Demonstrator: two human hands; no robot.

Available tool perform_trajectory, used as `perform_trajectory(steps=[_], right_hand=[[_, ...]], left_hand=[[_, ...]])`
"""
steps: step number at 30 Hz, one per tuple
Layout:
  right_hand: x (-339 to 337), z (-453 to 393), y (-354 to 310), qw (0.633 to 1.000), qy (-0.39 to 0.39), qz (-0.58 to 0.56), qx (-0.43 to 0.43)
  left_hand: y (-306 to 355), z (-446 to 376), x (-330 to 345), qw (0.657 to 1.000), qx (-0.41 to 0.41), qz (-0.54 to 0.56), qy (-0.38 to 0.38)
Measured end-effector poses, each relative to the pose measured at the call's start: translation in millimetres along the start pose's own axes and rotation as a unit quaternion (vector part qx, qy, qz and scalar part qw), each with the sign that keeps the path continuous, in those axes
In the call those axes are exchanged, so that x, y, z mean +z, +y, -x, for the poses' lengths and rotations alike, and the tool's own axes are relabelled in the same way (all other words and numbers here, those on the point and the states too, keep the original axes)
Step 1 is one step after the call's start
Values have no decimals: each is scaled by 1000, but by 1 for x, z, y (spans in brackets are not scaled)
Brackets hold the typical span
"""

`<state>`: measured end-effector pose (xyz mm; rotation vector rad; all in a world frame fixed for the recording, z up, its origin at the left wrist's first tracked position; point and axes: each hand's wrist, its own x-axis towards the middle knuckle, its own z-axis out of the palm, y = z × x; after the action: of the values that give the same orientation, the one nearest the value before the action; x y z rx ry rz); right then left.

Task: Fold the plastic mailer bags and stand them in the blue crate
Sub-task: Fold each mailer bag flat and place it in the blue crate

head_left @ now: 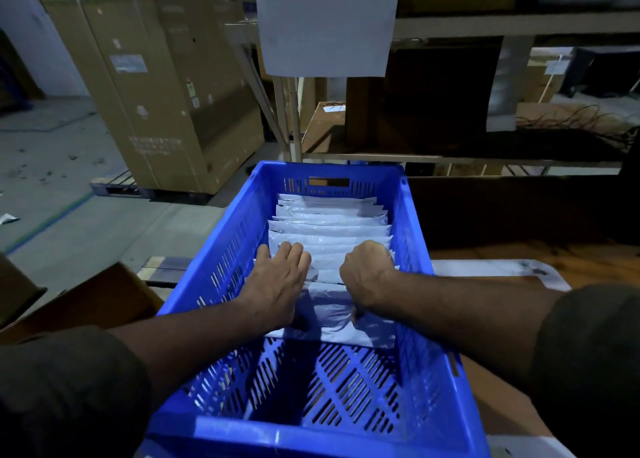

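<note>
A blue slotted crate (415,215) stands in front of me. Several folded white mailer bags (329,225) stand in a row in its far half. Both my hands are inside the crate at the near end of that row. My left hand (277,281) lies over the tops of the bags with its fingers laid forward. My right hand (367,270) is curled into a fist over the nearest folded bag (329,310), gripping it at its right side. That bag stands against the row, its lower edge on the crate floor.
The crate's near half shows bare slotted floor (346,381). Flat white mailers (491,274) lie on the wooden surface to the right. Large cardboard boxes (166,87) stand on a pallet at the back left. Metal shelving (485,25) rises behind the crate.
</note>
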<state>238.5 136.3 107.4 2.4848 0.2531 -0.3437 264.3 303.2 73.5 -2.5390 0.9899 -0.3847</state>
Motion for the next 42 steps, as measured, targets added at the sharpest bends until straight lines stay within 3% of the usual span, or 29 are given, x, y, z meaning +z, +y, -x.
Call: perform_trajectory(steps=[15, 20, 25, 30, 35, 42], right_hand=[[4, 25, 12, 999, 24, 42, 12], [-5, 48, 30, 993, 88, -74, 14], [-2, 83, 46, 947, 225, -223, 47], [17, 123, 75, 876, 320, -340, 117], [68, 159, 112, 838, 308, -395, 217], [169, 224, 170, 817, 241, -407, 329]], left_hand=[[-2, 16, -22, 1000, -1, 23, -13], [-2, 13, -41, 994, -29, 100, 25], [0, 4, -72, 978, -43, 194, 68], [19, -20, -105, 961, -40, 232, 146], [66, -60, -154, 937, -16, 279, 210], [185, -124, -208, 933, 103, 301, 170]])
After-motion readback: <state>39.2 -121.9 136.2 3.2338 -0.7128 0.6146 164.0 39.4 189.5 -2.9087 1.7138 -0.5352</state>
